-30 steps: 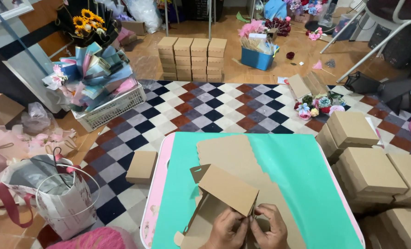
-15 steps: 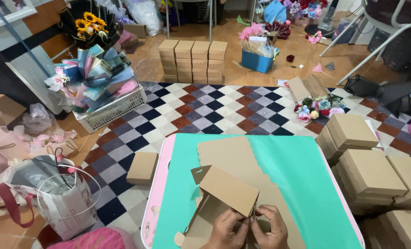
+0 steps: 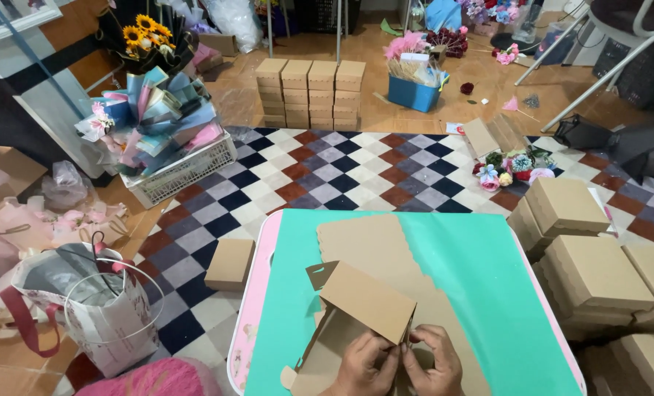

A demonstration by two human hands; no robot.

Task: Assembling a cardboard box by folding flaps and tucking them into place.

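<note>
Both hands meet at the near edge of the table (image 3: 481,264), pressed close together over a half-folded cardboard box (image 3: 360,304). The left hand (image 3: 363,363) has its fingers pinched on the box's near corner, just under the raised lid panel; the right hand (image 3: 433,359) has its fingers curled and gripping the same corner from the other side, thumb tips nearly touching. The box sits on the near left part of the green tabletop, its lid tilted up toward the left, a small tab sticking out at its far left corner. Under and behind it lies a flat cardboard sheet (image 3: 378,242) running from the middle of the table toward the hands. On the checkered floor just left of the table lies one closed small box (image 3: 230,262). To the right of the table stands a cluster of finished boxes (image 3: 591,264), stacked and touching one another. Far across the floor is a neat stack (image 3: 311,92) of more boxes in four columns. A white basket (image 3: 184,172) of coloured paper is at the left, a gift bag (image 3: 96,312) near the lower left corner.
</note>
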